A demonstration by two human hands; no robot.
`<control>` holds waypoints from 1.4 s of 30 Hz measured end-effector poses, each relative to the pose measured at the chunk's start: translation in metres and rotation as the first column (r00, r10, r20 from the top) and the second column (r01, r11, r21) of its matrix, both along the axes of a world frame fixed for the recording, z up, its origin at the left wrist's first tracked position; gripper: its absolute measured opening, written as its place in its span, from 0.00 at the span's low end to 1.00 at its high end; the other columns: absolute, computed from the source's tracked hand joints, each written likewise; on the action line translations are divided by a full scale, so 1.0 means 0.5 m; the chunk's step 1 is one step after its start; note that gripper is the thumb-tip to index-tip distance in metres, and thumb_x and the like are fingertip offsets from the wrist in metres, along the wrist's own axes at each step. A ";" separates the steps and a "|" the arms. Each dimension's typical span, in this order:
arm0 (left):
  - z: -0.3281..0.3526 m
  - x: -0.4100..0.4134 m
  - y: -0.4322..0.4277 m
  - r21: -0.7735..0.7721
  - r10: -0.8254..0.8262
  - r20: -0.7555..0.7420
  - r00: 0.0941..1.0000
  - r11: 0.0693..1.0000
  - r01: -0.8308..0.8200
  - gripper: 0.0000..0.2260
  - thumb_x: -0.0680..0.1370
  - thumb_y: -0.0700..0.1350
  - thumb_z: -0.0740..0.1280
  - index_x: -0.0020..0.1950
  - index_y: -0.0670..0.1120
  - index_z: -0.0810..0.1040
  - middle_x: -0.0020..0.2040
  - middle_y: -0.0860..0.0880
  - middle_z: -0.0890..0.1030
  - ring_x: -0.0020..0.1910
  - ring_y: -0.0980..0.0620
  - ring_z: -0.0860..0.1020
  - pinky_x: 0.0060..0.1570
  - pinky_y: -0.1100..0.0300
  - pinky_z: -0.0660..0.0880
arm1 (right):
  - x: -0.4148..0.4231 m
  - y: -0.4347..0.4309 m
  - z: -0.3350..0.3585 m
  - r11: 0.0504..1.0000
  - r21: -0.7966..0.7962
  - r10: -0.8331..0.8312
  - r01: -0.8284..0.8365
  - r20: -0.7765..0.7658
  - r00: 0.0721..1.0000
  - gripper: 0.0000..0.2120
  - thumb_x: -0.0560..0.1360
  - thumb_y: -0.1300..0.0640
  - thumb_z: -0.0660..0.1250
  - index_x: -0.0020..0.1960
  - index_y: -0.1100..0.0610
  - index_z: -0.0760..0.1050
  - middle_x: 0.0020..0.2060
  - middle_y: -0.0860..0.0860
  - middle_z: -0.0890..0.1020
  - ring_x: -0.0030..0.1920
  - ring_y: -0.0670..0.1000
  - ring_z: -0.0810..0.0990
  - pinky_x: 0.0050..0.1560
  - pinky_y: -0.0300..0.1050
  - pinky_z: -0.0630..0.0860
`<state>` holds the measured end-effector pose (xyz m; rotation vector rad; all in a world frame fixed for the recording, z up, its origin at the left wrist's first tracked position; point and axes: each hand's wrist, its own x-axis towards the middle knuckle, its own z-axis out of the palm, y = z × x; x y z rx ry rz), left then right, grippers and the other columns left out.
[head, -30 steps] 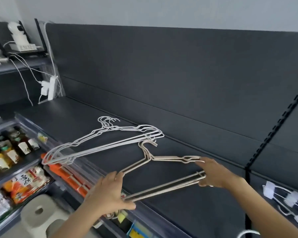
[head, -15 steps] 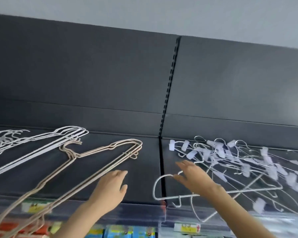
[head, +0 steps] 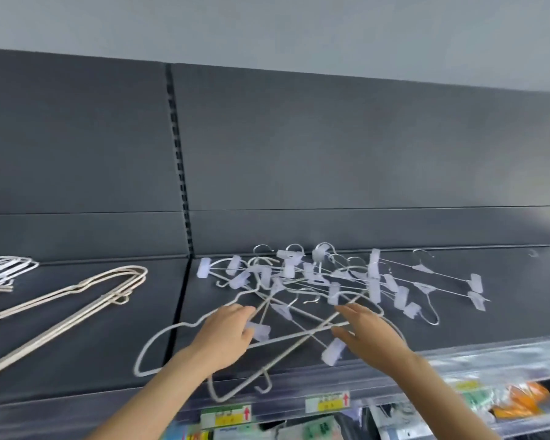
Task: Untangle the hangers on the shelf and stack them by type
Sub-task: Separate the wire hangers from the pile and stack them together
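Note:
A tangled heap of metal clip hangers (head: 331,281) with pale plastic clips lies on the dark shelf (head: 77,344), mixed with white wire hangers (head: 172,338). My left hand (head: 226,335) hovers over the heap's near left side, fingers relaxed, by a white wire hanger and a clip. My right hand (head: 369,331) reaches in from the right, fingers spread over the wires. Whether either hand touches a hanger is unclear. A stack of beige wire hangers (head: 86,300) lies to the left. Farther left sits a stack of white wire hangers (head: 4,271), cut off by the frame.
The shelf has a dark back panel with a slotted upright (head: 178,173). A clear price rail with yellow labels (head: 327,404) runs along the front edge. Packaged goods (head: 518,404) sit on the shelf below. Two clip hangers (head: 445,281) lie apart at the heap's right.
Both hands let go of the beige hangers, now lying on the left stack. My view swung right, and both hands moved to the tangled clip-hanger heap.

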<state>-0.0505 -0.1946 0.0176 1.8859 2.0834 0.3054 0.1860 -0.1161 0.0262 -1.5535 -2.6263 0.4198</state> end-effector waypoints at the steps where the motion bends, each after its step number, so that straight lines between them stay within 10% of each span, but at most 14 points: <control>1: 0.001 0.032 0.017 -0.001 -0.009 0.008 1.000 1.000 0.009 0.19 0.80 0.45 0.55 0.72 0.46 0.62 0.71 0.48 0.67 0.70 0.50 0.64 0.67 0.56 0.63 | 0.027 0.011 -0.002 1.000 0.000 -0.005 0.005 -0.008 1.000 0.24 0.79 0.48 0.57 0.72 0.55 0.62 0.69 0.51 0.68 0.67 0.52 0.69 0.63 0.45 0.69; 24: -0.033 0.226 0.287 0.166 0.000 0.073 0.997 0.986 -0.012 0.17 0.80 0.43 0.55 0.69 0.47 0.68 0.68 0.51 0.70 0.68 0.54 0.66 0.68 0.60 0.62 | 0.268 0.245 -0.035 0.995 -0.017 -0.104 0.103 -0.095 0.990 0.18 0.79 0.50 0.57 0.67 0.54 0.67 0.61 0.50 0.74 0.60 0.52 0.74 0.55 0.44 0.71; 42: -0.073 0.090 0.221 0.009 0.340 -0.066 0.938 0.940 -0.341 0.22 0.75 0.56 0.64 0.65 0.49 0.65 0.64 0.51 0.70 0.64 0.51 0.67 0.60 0.58 0.69 | 0.002 0.362 -0.079 0.954 0.016 0.292 -0.299 0.172 0.941 0.24 0.72 0.41 0.64 0.64 0.52 0.70 0.60 0.53 0.71 0.62 0.54 0.66 0.62 0.48 0.66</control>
